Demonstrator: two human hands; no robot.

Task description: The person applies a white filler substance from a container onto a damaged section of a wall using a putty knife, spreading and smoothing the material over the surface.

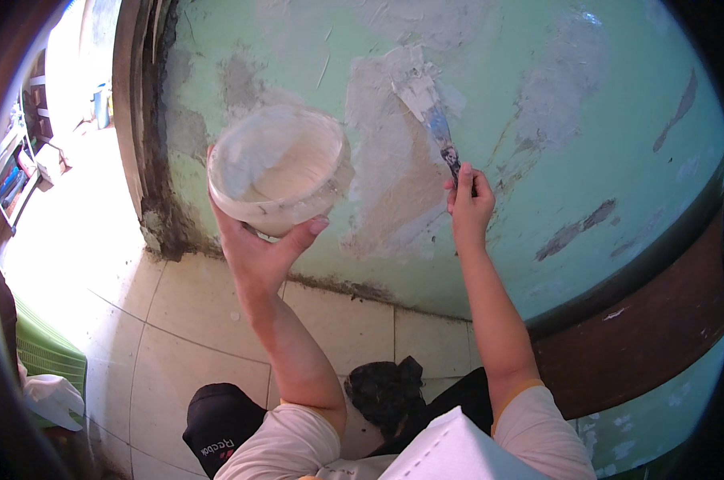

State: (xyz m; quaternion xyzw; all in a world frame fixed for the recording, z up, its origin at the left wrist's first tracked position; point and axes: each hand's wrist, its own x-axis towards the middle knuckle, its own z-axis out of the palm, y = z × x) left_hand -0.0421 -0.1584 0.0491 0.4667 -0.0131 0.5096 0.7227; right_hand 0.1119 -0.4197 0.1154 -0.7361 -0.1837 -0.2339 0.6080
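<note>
My left hand is closed round the underside and side of a clear plastic bowl, its thumb at the near edge. Pale putty coats the inside of the bowl, which is tilted toward me. In my right hand is the dark handle of a putty knife. The knife's blade lies against the green wall, over a patch of white putty. Below the blade, a rough grey-beige patch shows on the wall.
A weathered door frame and bright doorway stand at the left. Tiles cover the floor. A brown wooden board is at the right, a green plastic item at the left. A black bundle lies near my legs.
</note>
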